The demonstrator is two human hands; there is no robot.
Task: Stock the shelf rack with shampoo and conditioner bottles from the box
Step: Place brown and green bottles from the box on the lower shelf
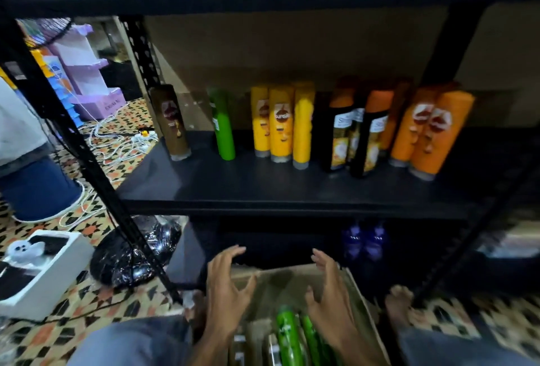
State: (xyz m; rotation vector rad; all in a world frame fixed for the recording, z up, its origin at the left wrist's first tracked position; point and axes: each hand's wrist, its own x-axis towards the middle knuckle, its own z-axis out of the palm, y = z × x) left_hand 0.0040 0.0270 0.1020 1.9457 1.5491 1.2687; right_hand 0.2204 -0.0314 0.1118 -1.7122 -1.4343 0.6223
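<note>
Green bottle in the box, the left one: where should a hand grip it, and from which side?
Grip the green bottle round its exposed upper body, coming down from above. It lies tilted in the cardboard box, whose walls close off the sides, and a second green bottle lies close on its right. The right hand is likely nearest.

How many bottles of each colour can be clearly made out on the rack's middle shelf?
Brown bottles: 1
Green bottles: 1
Yellow bottles: 3
Black bottles with orange caps: 2 clear; any behind too blurred
Orange bottles: 2 clear; any behind too blurred
Total: 9 clearly visible
</note>
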